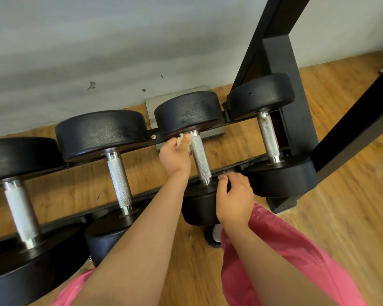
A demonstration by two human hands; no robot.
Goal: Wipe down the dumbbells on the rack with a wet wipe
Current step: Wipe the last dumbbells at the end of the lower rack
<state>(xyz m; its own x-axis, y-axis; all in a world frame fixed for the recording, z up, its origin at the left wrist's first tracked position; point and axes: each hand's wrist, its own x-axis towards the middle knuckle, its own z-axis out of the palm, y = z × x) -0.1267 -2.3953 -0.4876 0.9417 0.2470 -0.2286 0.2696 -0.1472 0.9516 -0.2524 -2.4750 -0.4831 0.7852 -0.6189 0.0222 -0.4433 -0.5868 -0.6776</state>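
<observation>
- The left hand (175, 156) reaches over the front rail of the black rack (281, 62) and holds a crumpled, off-white wet wipe (181, 140).
- Its fingers (187, 136) pinch the wipe against the far end of the knurled steel handle (200, 160) of the third dumbbell (188, 111), counted from the left, just under that dumbbell's far head.
- The right hand (234, 199) sits on the near head of the same dumbbell, its fingers (224, 178) curled over the head's top edge beside the handle's near collar.
- That dumbbell lies across the rack's two rails, between the second dumbbell (119, 180) and the rightmost dumbbell (268, 133), apart from both.
- The leftmost dumbbell (20, 210), the largest in view, lies on the same rails and is partly cut off by the picture's edge.
- The rightmost dumbbell's handle shows rusty specks near its far head.
- Under the rack lies a wooden floor (341, 217); behind it stands a grey-white wall (97, 40) with a few dark marks.
- Pink shorts (285, 250) show at the bottom, and a dark shoe (215, 236) below the right wrist.
</observation>
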